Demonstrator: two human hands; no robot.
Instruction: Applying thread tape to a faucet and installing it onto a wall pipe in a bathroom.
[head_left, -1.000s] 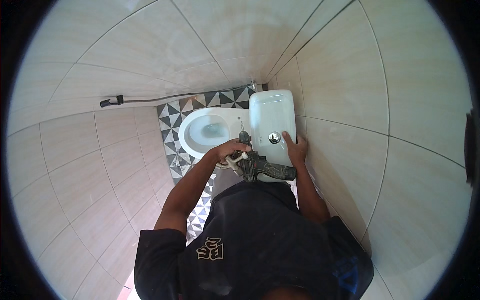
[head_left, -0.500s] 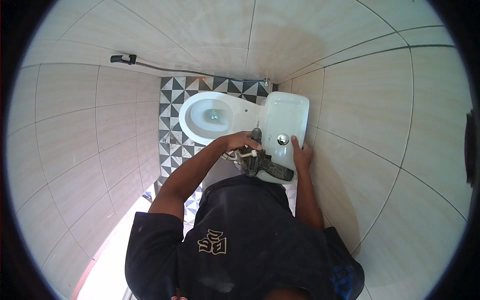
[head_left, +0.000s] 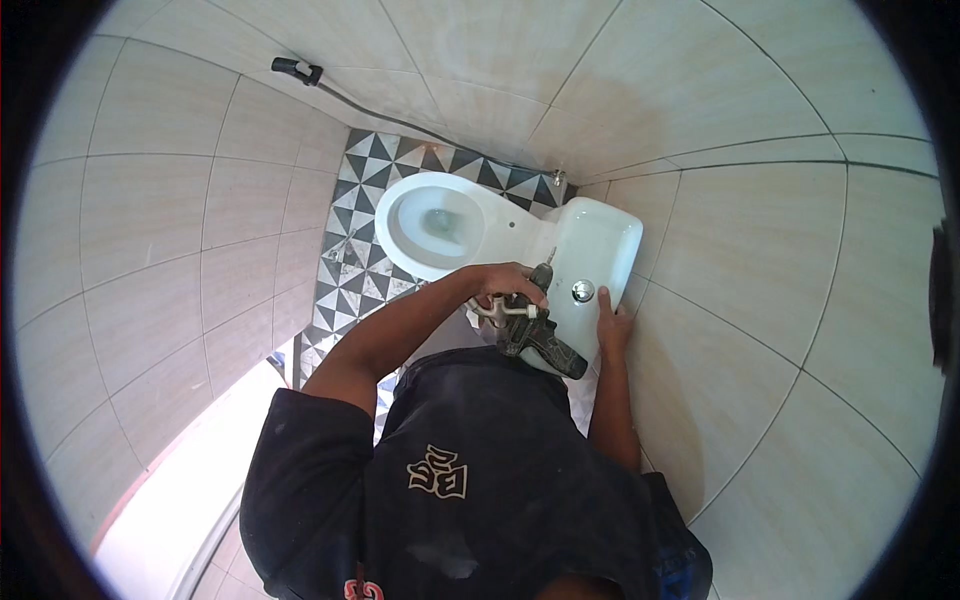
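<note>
A black and dark green cordless drill lies along the near left part of the white cistern lid, its bit pointing away from me. My left hand is closed about the drill's front part, with one digit across it; its other fingertips are hidden. Just below that hand, a metal valve fitting with a white end overlaps the drill. At the wall side, my right hand grips the lid's edge, one digit on top and the others mostly hidden. Near its fingertip sits a round chrome flush button.
Left of the cistern stands the white toilet bowl with water in it. A black spray head hangs on the far wall, its hose running to a wall valve. Tiled walls close in; patterned tiles cover the floor.
The view has turned, so the toilet, cistern and drill appear tilted clockwise and slightly further right. Both hands keep about the same places on the drill and the cistern lid.
</note>
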